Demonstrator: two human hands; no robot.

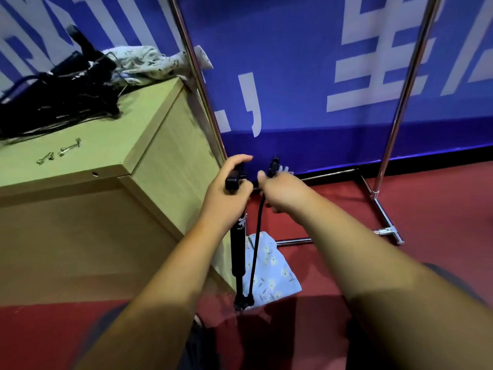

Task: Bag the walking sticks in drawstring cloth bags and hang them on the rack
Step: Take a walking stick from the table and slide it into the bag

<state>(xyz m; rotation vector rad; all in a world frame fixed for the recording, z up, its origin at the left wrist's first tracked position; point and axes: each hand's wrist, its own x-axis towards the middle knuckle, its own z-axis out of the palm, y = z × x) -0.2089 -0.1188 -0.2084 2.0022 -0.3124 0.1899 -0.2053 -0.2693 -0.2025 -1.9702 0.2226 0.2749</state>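
Note:
A black walking stick (238, 247) stands upright in front of me, its lower end near the red floor. My left hand (226, 185) grips its black handle at the top. My right hand (282, 192) holds a black strap or cord (256, 244) that runs down beside the stick to its lower part. A light blue floral cloth bag (272, 273) lies on the floor behind the stick. The chrome rack (392, 140) stands against the blue wall. More black sticks (53, 94) and a floral cloth bag (149, 62) lie on the wooden cabinet.
A light wooden cabinet (112, 166) fills the left side, with small metal hooks (60, 153) on its top. The rack's base bars (384, 217) lie on the red floor at right. A blue banner (293, 76) covers the wall behind.

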